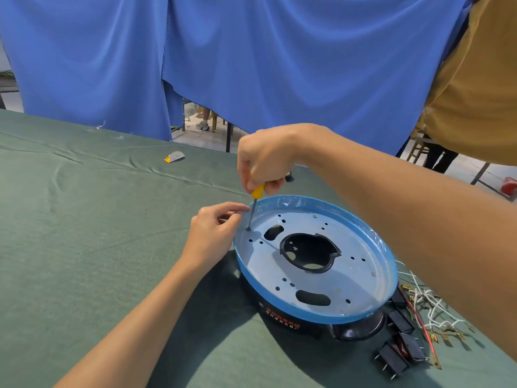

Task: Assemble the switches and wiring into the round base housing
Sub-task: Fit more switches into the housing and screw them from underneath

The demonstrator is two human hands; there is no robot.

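On the green-clothed worktop (pixel 98 219), my right hand (pixel 265 161) is wrapped round the yellow handle of a screwdriver (pixel 258 191). Most of the handle is buried in my fist. The thin steel shaft stands nearly upright below it, its tip set in a small hole at the near-left edge of the plate. Whether a screw sits under the tip is too small to make out.

Just left of the shaft, my left hand (pixel 215 231) has its fingers curled and thumb and forefinger drawn together by the rim. I cannot tell whether it pinches anything.

The round base housing (pixel 279 303) lies under and to the right of both hands. It has a black glossy body with orange lettering too blurred to read, and its rim is wrapped in blue film. Inside it a pale metal plate (pixel 349 275) is dotted with round holes and two oblong slots. A black ring-shaped collar (pixel 285 247) sits at the centre.

My right forearm crosses over the far side and hides part of a tangle of white and red wires (pixel 436 312) with brass terminals. Black rocker switches (pixel 391 359) lie loose beside them, below my right forearm.

Beyond my hands, a grey and orange scrap (pixel 174 157) lies on the creased cloth. A blue curtain (pixel 251 65) hangs behind the worktop, with chair legs and a pair of shoes (pixel 202 125) showing beneath its hem. A person in a mustard shirt (pixel 475 79) is cut off at the right edge.
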